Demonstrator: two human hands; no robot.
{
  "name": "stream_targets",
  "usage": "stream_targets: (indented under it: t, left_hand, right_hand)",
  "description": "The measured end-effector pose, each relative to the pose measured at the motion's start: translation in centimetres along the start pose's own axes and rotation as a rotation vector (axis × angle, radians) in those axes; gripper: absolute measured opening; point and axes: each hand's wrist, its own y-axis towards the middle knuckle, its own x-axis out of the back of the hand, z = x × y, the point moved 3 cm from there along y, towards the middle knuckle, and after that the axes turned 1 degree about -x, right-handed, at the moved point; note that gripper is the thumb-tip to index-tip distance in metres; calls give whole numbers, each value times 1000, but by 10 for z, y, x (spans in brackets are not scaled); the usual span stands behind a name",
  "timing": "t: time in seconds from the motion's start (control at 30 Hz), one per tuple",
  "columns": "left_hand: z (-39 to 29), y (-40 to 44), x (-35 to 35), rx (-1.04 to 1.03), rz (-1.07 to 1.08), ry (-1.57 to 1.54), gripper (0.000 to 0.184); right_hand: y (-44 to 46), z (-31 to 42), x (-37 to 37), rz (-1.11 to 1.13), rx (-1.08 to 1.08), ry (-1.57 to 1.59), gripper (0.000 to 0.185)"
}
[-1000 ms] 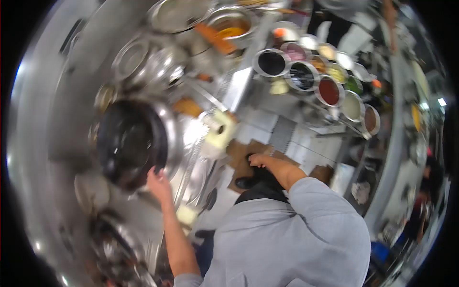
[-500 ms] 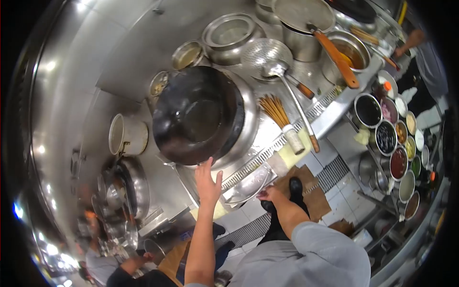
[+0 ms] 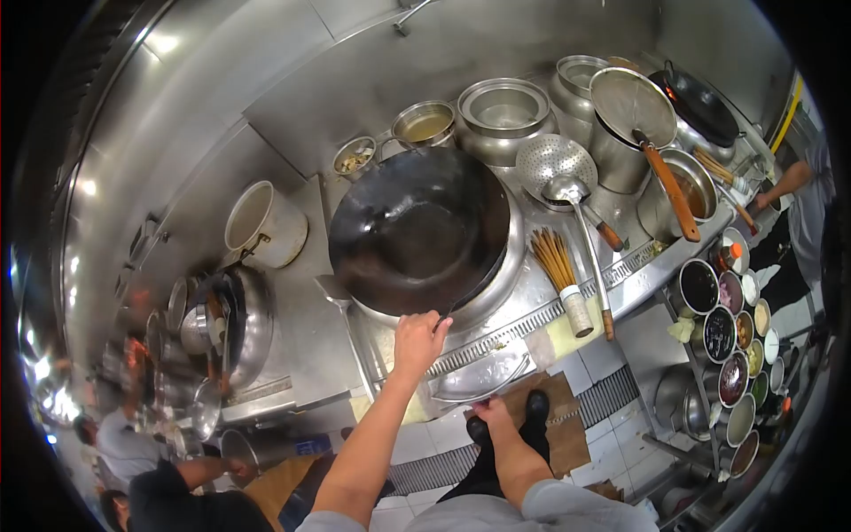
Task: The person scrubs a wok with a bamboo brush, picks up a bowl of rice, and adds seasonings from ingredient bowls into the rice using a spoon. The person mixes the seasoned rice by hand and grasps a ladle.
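Note:
A big dark wok (image 3: pixel 417 239) sits over a round steel burner ring (image 3: pixel 517 257). At its near rim, my left hand (image 3: pixel 418 344) has its fingers closed round the edge, by a small dark loop handle. My right hand (image 3: pixel 490 410) is lower, just off the counter's front edge, with curled fingers; whether it holds anything is hidden. Between the hands and the burner lies a shallow steel pan (image 3: pixel 479 377). A long-handled ladle (image 3: pixel 566 188) rests on a perforated strainer (image 3: pixel 548 160), right of the wok. Beside it lies a bamboo brush (image 3: pixel 560 262) with a wrapped white handle.
A long metal spatula (image 3: pixel 346 319) lies left of the wok, near a white pot (image 3: pixel 266 226). Behind stand a steel pot (image 3: pixel 503 142) and small bowls. A mesh skimmer (image 3: pixel 629 102) tops a pot. Several sauce containers (image 3: pixel 720 335) line the right. Other people (image 3: pixel 151 452) work at left and right.
The wok's mouth now faces more upward. My left hand has gone from spread fingers against the near rim to a closed grip there. The view has shifted; my right hand stays low.

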Motion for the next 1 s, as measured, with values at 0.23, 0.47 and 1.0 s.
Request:
stream_targets:
  t: [0.23,0.47,1.0]
  left_hand:
    - [3,-10,0,-39,-33,-5,30]
    - [-12,-19,29,-38,-118,-11,32]
    - [-11,-34,13,-64,-122,-5,28]
  right_hand:
    - [-7,-6,2,16,161,-104,11]
    - [5,10,13,53,-273,138,19]
    - [1,-3,4,43,29,-46,19]
